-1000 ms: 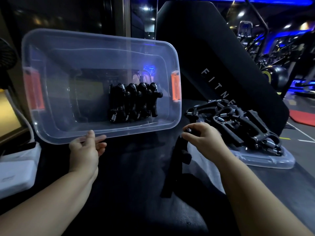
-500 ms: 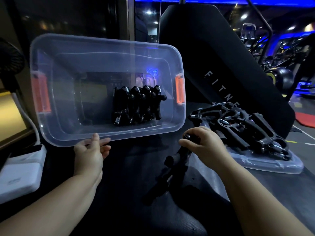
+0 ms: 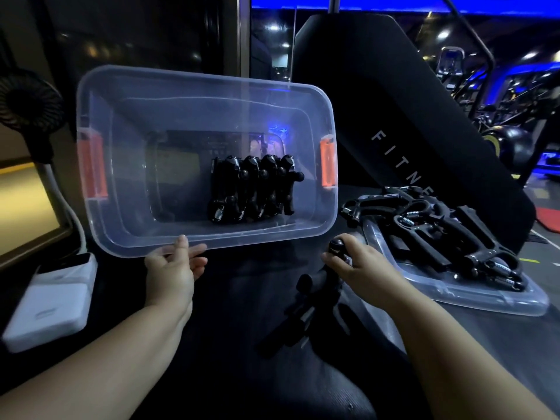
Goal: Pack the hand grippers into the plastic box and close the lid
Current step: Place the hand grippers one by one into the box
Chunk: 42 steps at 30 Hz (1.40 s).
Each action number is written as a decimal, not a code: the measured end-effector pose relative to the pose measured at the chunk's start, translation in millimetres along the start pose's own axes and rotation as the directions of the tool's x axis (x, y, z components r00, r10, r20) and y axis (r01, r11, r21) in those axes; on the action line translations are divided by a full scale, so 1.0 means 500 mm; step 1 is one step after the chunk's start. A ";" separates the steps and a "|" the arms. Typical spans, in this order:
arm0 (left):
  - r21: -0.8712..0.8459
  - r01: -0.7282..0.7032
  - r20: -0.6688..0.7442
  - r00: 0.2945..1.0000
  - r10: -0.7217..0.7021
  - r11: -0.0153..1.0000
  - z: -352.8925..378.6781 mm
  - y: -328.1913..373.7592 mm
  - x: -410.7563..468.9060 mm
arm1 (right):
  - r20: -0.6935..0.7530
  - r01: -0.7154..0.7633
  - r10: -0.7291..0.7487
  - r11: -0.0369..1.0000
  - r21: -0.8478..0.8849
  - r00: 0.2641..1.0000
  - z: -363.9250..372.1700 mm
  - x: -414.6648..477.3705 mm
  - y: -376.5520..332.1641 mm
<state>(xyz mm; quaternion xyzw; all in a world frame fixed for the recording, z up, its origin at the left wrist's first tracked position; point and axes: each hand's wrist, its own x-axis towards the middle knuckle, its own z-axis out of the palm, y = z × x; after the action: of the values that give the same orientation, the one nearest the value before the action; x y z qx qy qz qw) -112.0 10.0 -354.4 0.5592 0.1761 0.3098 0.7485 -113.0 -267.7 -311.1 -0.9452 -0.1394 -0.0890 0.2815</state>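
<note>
The clear plastic box [image 3: 127, 219] with orange latches is tipped up on its side, its opening facing me. My left hand [image 3: 172, 269] grips its lower rim. Several black hand grippers [image 3: 251, 189] stand in a row inside, at the right of the box's bottom. My right hand [image 3: 360, 265] holds one black hand gripper [image 3: 306, 304] by its top, the handles hanging down and to the left. More hand grippers [image 3: 439, 234] lie piled on the clear lid [image 3: 485, 301], which lies flat at the right.
A white power bank [image 3: 48, 307] with a cable lies at the left, below a small black fan [image 3: 30, 104]. A black padded gym machine panel [image 3: 394, 116] rises behind the lid. The work surface is a dark mat.
My right hand has lifted a hand gripper off the mat and swung its handles leftward. The box stays tipped in my left hand.
</note>
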 end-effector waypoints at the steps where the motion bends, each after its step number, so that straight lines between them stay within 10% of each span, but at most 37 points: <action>1: -0.002 0.003 -0.002 1.000 -0.003 1.000 0.001 0.001 -0.001 | 0.031 0.000 -0.002 0.999 0.051 1.000 -0.001 -0.001 0.001; 11: -0.018 0.023 -0.012 1.000 -0.023 1.000 0.003 0.007 -0.008 | 0.212 0.108 -0.170 0.955 0.275 0.962 -0.037 -0.015 0.038; 28: 0.007 -0.013 0.010 1.000 0.013 1.000 -0.002 0.009 -0.009 | 0.072 0.071 -0.084 0.982 0.175 0.994 0.023 -0.011 -0.061; 42: 0.000 -0.001 0.011 1.000 0.001 1.000 -0.003 0.012 -0.009 | 0.012 -0.089 0.101 0.926 -0.367 0.995 -0.001 -0.010 -0.111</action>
<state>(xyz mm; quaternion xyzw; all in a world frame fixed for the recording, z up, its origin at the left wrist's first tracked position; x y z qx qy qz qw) -117.8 9.3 -349.5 0.5611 0.1717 0.3070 0.7493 -135.2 -224.6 -283.7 -0.9880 -0.0788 -0.0851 0.1023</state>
